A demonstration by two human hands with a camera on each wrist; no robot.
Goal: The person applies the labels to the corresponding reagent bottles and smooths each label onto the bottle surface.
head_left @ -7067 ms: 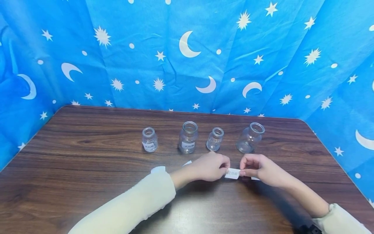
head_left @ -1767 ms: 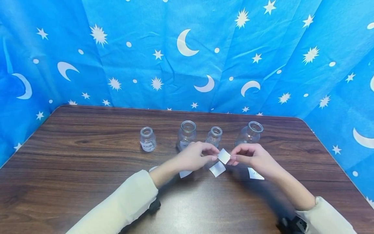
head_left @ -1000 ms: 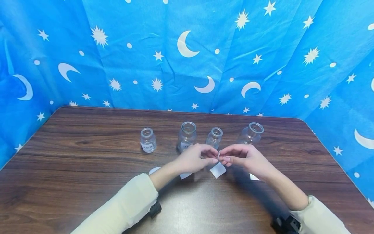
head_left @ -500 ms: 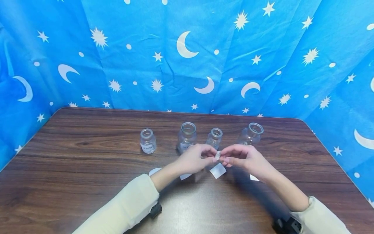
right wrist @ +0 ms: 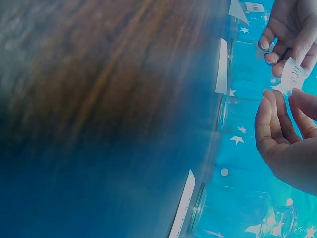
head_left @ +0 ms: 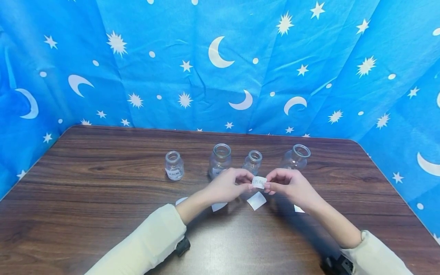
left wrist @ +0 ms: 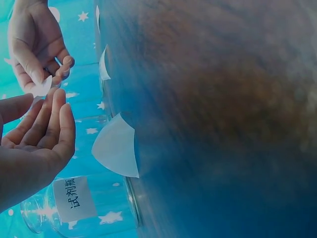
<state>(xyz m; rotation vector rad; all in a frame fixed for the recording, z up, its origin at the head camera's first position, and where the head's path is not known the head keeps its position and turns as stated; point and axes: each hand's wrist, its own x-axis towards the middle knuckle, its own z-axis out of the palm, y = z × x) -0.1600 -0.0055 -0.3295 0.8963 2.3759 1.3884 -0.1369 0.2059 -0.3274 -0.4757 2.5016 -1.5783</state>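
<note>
A small white paper label point(head_left: 259, 182) with dark printed characters is held up in front of the jars. My left hand point(head_left: 225, 187) pinches its left edge between thumb and fingers. At the opposite edge, my right hand point(head_left: 297, 187) pinches it too. In the right wrist view the label point(left wrist: 42, 89) point(right wrist: 292, 77) bends slightly between the two hands. Just behind it stands a small clear glass jar point(head_left: 252, 162). Below the hands, a blank white paper piece point(head_left: 256, 201) lies on the table.
Two labelled glass jars stand left, one small point(head_left: 174, 166) and one larger point(head_left: 221, 154). A larger jar point(head_left: 297, 156) stands right, partly behind my right hand. More white paper pieces point(head_left: 219, 206) lie on the wooden table point(head_left: 103, 198). A blue star-patterned cloth point(head_left: 172, 68) hangs behind.
The label was lower, near the table, seven seconds ago. Later its blank face showed, then it turned edge-on; now its printed face shows. A blank paper piece has appeared beneath the hands.
</note>
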